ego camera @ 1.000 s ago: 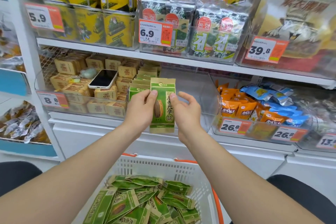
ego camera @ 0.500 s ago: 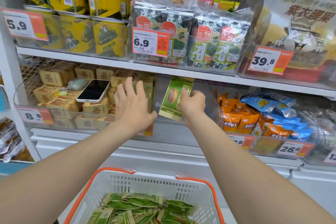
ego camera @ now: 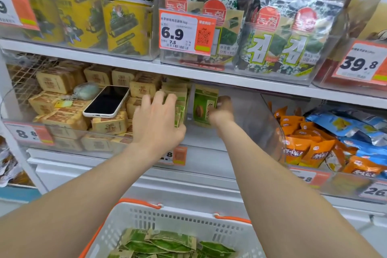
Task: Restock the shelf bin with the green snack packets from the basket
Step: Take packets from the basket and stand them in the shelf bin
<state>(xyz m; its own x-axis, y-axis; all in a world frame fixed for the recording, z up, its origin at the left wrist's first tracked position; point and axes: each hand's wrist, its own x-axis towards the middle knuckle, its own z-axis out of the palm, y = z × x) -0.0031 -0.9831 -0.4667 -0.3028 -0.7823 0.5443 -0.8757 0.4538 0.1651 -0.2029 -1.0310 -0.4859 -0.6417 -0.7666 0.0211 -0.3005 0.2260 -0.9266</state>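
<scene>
One packet upright, long axis vertical, pinched by right hand; spread left hand presses stack leftward, gap between, inside bin.

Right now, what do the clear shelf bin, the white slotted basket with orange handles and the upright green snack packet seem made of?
Clear shelf bin: likely rigid acrylic, glossy; see-through with glare.
White slotted basket: moulded plastic, matte; regular slots.
Upright green snack packet in the right hand: probably printed paper or film, dull; flat.
</scene>
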